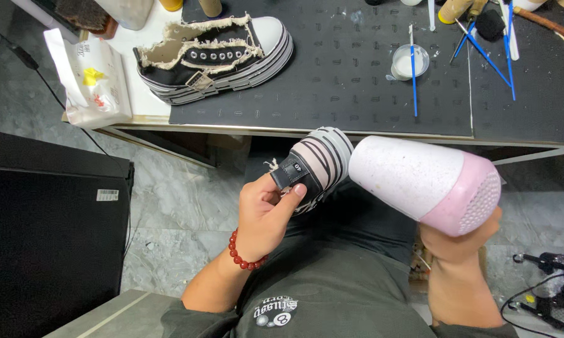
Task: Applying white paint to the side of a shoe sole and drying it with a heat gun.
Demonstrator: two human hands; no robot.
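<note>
My left hand (266,213) grips a black canvas sneaker (316,164) with a striped white sole, heel end toward me, held over my lap below the table edge. My right hand (460,247) holds a white and pink hair dryer (426,183) by its handle. The dryer's nozzle points left and almost touches the sneaker's sole. A red bead bracelet (243,255) sits on my left wrist. The matching sneaker (216,56), with frayed edges and no laces, rests on the table at the back left.
A dark mat (332,94) covers the table. On it stand a small cup of white liquid (409,61) with a blue stick, several blue sticks (488,56) and brushes at the back right. A white bag (91,78) lies at the left. A black cabinet (44,219) stands on the left.
</note>
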